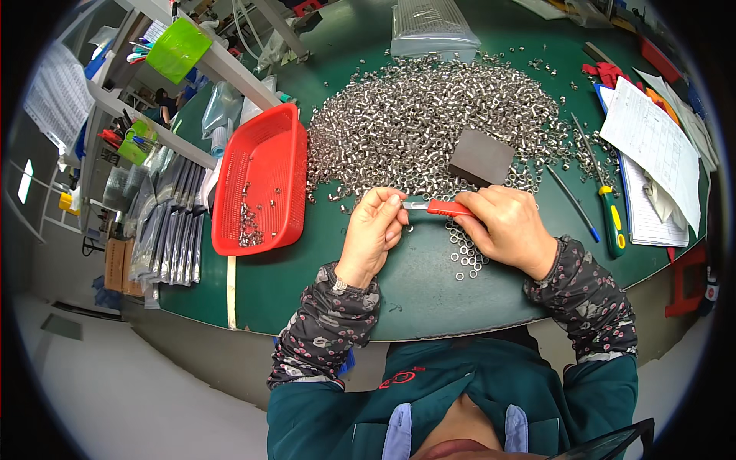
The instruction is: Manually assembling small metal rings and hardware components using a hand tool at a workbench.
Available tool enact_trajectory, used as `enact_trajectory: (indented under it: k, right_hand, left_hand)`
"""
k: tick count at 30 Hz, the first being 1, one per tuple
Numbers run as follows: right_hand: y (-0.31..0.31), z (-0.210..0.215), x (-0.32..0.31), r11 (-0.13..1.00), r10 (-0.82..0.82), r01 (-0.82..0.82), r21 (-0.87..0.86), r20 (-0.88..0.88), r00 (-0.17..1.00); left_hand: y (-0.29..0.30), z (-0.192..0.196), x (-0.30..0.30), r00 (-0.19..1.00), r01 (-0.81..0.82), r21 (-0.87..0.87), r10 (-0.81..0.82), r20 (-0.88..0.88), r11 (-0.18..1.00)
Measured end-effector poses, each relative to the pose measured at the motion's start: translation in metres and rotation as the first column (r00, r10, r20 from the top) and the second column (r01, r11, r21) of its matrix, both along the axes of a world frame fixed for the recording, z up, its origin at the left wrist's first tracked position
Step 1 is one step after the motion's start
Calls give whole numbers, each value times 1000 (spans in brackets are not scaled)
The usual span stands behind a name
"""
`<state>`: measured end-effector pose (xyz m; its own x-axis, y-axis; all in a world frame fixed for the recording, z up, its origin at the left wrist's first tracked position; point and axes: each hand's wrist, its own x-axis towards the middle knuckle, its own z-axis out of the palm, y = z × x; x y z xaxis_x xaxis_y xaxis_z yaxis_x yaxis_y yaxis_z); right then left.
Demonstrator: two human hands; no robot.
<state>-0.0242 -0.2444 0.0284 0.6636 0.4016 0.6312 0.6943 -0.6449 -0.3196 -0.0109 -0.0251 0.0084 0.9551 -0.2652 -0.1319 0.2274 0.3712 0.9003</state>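
Observation:
In my right hand (506, 226) is a knife with a red handle (451, 208), the fingers closed round it. Its short metal blade (416, 205) points left and meets the fingertips of my left hand (373, 230). Those left fingers are pinched together; whatever small piece they hold is hidden. Below the knife, several small metal rings (469, 257) lie loose on the green table (422, 299). Behind both hands spreads a big heap of short shiny metal sleeves (414, 115). A dark square block (481, 157) rests at the heap's near right side.
A red plastic basket (297, 222) with a few metal parts inside stands at left. To the right lie a screwdriver (613, 222), a pen (575, 205) and a clipboard with papers (652, 138). A clear bag of parts (433, 31) sits at the back.

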Motion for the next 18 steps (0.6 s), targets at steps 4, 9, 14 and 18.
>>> enact_trajectory:
  k: [4, 9, 14, 18]
  right_hand:
    - [0, 1, 0, 1000, -11, 10, 28, 29, 1000]
    - [-1, -1, 2, 999, -29, 29, 30, -15, 999]
    - [-1, -1, 2, 1000, -7, 8, 29, -37, 999]
    - [-2, -2, 2, 999, 19, -18, 32, -39, 999]
  left_hand:
    - [1, -1, 1, 1000, 2, -36, -3, -21, 999]
    - [2, -1, 2, 1000, -3, -45, 1, -30, 999]
    - [2, -2, 2, 1000, 9, -58, -10, -26, 998]
    - [2, -2, 2, 999, 12, -52, -14, -35, 999]
